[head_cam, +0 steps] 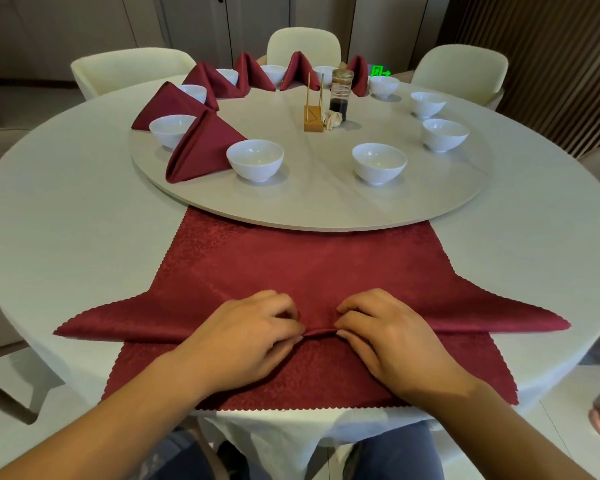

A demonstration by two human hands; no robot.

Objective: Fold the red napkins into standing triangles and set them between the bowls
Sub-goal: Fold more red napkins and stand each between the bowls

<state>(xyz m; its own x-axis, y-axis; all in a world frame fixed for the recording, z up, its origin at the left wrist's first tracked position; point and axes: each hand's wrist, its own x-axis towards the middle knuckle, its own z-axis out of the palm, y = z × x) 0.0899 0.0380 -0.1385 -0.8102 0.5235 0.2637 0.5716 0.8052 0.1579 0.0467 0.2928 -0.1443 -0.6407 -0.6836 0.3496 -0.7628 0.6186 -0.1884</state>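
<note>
On the near edge of the counter (49, 237), you're pinching the raised middle fold of the red napkin (319, 292), left hand (246, 337) and right hand (395, 337) nearly touching. Cloth's likely handling soft, light, slippery; best gripping along that crease.

Red napkin (326, 271), half-folded, flat

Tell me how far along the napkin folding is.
Six folded napkins stand between bowls along the turntable's left and far side. The left hand and right hand pinch a fold in another napkin lying on a flat one at the near edge. The four gaps between the right-side bowls have none yet.
</note>
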